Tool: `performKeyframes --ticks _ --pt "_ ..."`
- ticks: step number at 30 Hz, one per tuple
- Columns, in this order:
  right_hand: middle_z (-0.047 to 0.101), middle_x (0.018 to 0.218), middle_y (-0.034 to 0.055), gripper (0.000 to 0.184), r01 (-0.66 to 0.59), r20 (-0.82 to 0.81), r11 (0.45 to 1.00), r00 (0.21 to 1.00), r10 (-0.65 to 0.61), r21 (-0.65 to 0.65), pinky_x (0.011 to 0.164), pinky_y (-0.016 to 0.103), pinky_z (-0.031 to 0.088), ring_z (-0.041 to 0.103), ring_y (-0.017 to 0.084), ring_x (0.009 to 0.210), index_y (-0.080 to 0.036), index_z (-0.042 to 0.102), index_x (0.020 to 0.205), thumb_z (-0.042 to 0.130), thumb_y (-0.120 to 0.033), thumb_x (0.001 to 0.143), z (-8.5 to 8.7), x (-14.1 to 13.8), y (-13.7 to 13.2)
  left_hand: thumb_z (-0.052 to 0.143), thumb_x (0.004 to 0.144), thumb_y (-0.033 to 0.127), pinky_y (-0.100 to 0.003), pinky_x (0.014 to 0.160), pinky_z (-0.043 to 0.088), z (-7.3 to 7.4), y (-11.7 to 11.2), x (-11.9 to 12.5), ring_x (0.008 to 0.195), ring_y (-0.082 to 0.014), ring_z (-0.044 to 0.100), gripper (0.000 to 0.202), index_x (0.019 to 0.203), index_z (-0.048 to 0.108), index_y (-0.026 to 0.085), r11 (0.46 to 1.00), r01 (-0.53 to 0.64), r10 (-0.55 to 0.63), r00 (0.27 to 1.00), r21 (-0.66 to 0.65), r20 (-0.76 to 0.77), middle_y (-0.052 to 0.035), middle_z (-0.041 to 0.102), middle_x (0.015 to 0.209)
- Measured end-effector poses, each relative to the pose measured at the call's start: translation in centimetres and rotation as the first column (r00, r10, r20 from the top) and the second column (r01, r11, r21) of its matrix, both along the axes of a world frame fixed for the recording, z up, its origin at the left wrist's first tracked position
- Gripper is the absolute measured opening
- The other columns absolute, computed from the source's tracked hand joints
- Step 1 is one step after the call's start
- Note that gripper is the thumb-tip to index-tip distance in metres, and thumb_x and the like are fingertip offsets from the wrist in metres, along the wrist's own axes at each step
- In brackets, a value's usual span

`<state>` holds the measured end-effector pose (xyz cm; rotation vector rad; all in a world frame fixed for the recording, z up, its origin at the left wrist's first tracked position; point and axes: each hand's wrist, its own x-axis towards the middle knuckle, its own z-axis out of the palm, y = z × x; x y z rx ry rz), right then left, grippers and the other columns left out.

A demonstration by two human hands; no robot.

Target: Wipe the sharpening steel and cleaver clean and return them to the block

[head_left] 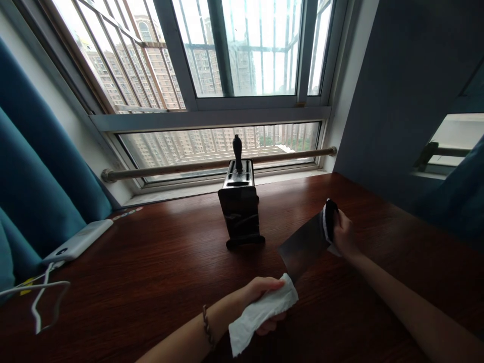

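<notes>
Head view, right of centre: right hand (342,232) wrapped tight around the black handle of a cleaver (302,247), with the broad blade slanting down and left toward mid-frame. Likely held this way to keep the flat side up and the grip far from the edge. Something white at the handle, too small to make out.

Lower centre: left hand (260,297) closed on a crumpled white tissue (260,315), with the wad pressed against the blade's lower corner. Paper between fingers and steel, probably to keep skin off the metal. Braided bracelet (206,325) at that wrist.

Centre, just beyond the blade: dark knife block (241,212) standing upright on the table (151,282), one black handle poking out of its top. Near the cleaver but not touching it.

Left edge: white power bank (79,241) with its cable (41,292) trailing toward lower left, beside the blue curtain (38,176), well apart from both hands.

Bare wood between hands and block, and more on the left. Wall close along the right side. Near table edge out of sight below the forearms.
</notes>
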<state>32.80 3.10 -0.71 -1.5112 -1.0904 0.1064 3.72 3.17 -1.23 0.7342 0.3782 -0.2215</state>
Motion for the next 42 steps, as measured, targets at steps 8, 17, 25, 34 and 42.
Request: performKeyframes --ticks 8,17,25,34,42 --pt "0.06 0.082 0.0105 0.041 0.092 0.125 0.994 0.987 -0.1 0.065 0.065 0.033 0.036 0.055 0.025 0.074 -0.016 0.056 0.086 0.035 -0.05 0.091 0.5 1.3 -0.3 0.062 0.07 0.057 -0.021 0.032 0.038 0.4 -1.4 0.6 0.037 -0.0132 0.049 0.052 0.085 0.058 0.008 0.949 -0.207 0.188 0.977 0.236 0.101 -0.0061 0.054 0.057" --pt "0.059 0.076 0.0087 0.047 0.18 -0.238 0.98 0.952 -0.194 -0.079 0.063 0.033 0.038 0.055 0.024 0.072 -0.015 0.057 0.082 0.039 -0.058 0.083 -1.0 2.2 1.0 0.084 0.052 0.056 -0.025 0.053 0.043 3.8 -2.3 0.1 0.066 -0.0175 0.054 0.103 0.137 0.037 0.023 0.793 -0.567 0.394 0.757 0.223 0.521 -0.0086 0.06 0.09" --pt "0.062 0.073 0.0104 0.05 -0.155 -0.349 0.97 0.933 0.083 -0.185 0.058 0.032 0.044 0.058 0.026 0.069 -0.015 0.06 0.08 0.05 -0.063 0.078 -2.8 -2.7 0.1 0.073 0.074 0.031 -0.033 0.085 0.042 8.8 -3.6 0.5 0.092 -0.0222 0.052 0.013 0.082 0.066 0.024 -0.056 -0.796 0.56 0.474 0.602 0.68 -0.0044 0.051 0.093" --pt "0.059 0.082 0.0067 0.053 -0.427 -0.426 0.898 0.836 0.347 -0.106 0.07 0.032 0.041 0.053 0.023 0.078 -0.012 0.056 0.096 0.052 -0.062 0.078 -2.1 -4.9 -0.7 0.073 0.072 0.018 -0.023 0.068 0.044 18.4 1.9 4.1 0.07 -0.0103 0.052 0.018 0.08 0.057 0.018 0.262 -0.961 0.679 0.246 0.085 0.692 0.0019 0.052 0.07" --pt "0.055 0.075 0.0045 0.049 -0.345 -0.396 0.921 0.883 0.252 -0.183 0.066 0.032 0.038 0.05 0.022 0.072 -0.015 0.055 0.086 0.047 -0.063 0.081 -2.0 -3.4 0.1 0.07 0.071 0.002 -0.023 0.056 0.041 32.6 10.9 4.3 0.058 -0.0081 0.047 0.024 0.072 0.052 0.017 -0.152 -0.979 0.275 0.092 0.137 0.957 0.0041 0.046 0.062"
